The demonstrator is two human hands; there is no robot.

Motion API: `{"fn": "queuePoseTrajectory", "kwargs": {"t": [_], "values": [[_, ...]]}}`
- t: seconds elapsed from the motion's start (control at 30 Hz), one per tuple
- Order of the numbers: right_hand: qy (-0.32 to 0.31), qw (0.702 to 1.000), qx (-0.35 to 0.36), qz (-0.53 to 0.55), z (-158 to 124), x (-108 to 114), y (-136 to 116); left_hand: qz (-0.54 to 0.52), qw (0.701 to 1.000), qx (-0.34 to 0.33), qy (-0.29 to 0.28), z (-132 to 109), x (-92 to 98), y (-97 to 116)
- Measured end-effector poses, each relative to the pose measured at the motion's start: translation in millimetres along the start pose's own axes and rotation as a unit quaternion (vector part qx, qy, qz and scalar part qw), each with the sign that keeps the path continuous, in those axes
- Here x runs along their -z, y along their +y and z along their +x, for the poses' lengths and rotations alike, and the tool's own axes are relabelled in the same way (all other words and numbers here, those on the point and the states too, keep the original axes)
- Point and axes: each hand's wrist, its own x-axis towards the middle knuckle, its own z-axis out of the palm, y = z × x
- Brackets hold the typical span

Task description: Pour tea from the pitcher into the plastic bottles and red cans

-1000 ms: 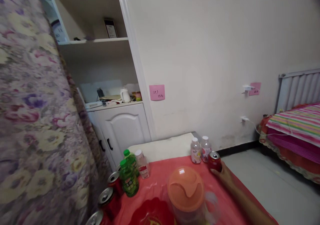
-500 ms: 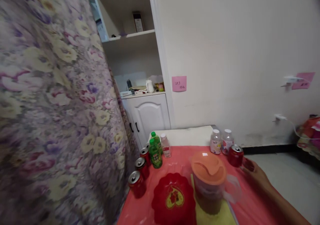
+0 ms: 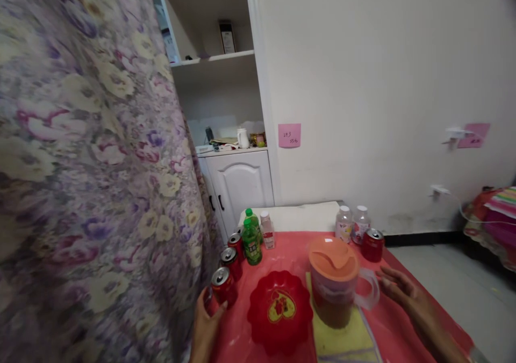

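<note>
My left hand (image 3: 206,322) has its fingers and thumb around the lower part of the nearest red drink can (image 3: 223,288), which stands at the table's left edge. Behind that can are another red can (image 3: 231,264) and a third one (image 3: 236,246). My right hand (image 3: 407,296) hovers over the right side of the table with fingers stretched, holding nothing. It is close to the clear handle of a pitcher (image 3: 334,293) with an orange lid, apart from it. Beyond that hand stands a red can (image 3: 373,246). A red scalloped dish (image 3: 280,320) sits between my hands.
Green bottles (image 3: 252,247) and a clear bottle (image 3: 267,231) stand at the back left. Two clear white-capped bottles (image 3: 344,226) are at the back right. Under the pitcher lies a yellow cloth (image 3: 342,341). A floral curtain (image 3: 100,191) hangs along the left side.
My left hand has come into view and reached the nearest left can. My right hand has drawn back from the right-hand can, toward me. The view has shifted slightly.
</note>
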Motion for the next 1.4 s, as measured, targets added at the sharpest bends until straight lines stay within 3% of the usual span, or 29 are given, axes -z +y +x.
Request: {"fn": "queuePoseTrajectory", "kwargs": {"t": [0.23, 0.43, 0.73, 1.07, 1.4], "values": [[-0.015, 1.0, 0.001, -0.001, -14.8, -16.8, 2.3, -0.051, 0.997, 0.028, -0.058, 18.5, -15.5, -1.1], [-0.027, 0.999, 0.006, -0.038, -20.4, -20.5, -5.5, -0.032, 0.998, 0.029, -0.056, 24.6, -16.7, -3.8], [-0.029, 0.998, 0.023, -0.048, -21.8, -22.9, -4.0, 0.031, 0.999, 0.02, -0.022, 20.4, -12.3, 1.3], [-0.019, 0.999, 0.017, -0.028, -11.3, -9.5, 23.0, -0.024, 0.997, 0.019, -0.068, 10.7, -9.6, 0.2], [-0.017, 1.0, 0.012, -0.019, -15.8, -16.2, 11.5, -0.022, 0.996, 0.035, -0.074, 11.0, -7.6, 2.6]]}}
